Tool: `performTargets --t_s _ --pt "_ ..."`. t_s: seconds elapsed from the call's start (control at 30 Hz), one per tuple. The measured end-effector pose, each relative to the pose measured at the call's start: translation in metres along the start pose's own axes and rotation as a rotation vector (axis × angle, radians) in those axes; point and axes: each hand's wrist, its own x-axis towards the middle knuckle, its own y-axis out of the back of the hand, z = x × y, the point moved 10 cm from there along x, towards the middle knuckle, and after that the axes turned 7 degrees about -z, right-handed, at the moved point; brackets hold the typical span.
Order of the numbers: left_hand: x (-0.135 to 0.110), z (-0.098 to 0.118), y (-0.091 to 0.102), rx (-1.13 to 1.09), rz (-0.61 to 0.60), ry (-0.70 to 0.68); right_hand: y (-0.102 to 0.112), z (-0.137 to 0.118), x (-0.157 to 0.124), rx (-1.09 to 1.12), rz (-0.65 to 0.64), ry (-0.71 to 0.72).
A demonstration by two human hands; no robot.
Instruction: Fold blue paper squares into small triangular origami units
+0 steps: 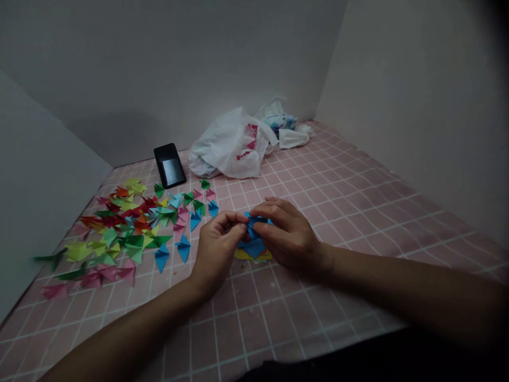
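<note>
Pink gridded surface (338,212) (paper triangles (131,228) atop), grey walls (417,106)

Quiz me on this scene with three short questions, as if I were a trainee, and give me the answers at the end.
1. What colour is the folded paper pinched between the left hand and the right hand?
2. True or false: the black phone lies to the right of the white plastic bag in this view.
3. Where do most of the loose paper triangles lie in this view?
A. Left of the hands
B. Right of the hands
C. Inside the bag

Key:
1. Blue
2. False
3. A
</note>
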Motion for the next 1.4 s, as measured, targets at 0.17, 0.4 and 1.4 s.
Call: performTargets --t_s 0.17,0.4,1.4 --pt "0.0004 -0.0018 -0.0001 -0.008 -0.003 0.024 -0.0033 0.0010 -0.0013 -0.008 -0.016 0.004" --pt "0.0015 -0.0002 -0.0005 0.010 -0.022 0.000 0.0001 -0.0016 0.0008 -0.018 0.014 0.032" --pt "0.0029 -0.0034 0.0000 -0.036 -0.029 -0.045 0.0031 -0.0034 0.0000 -0.043 0.047 0.052"
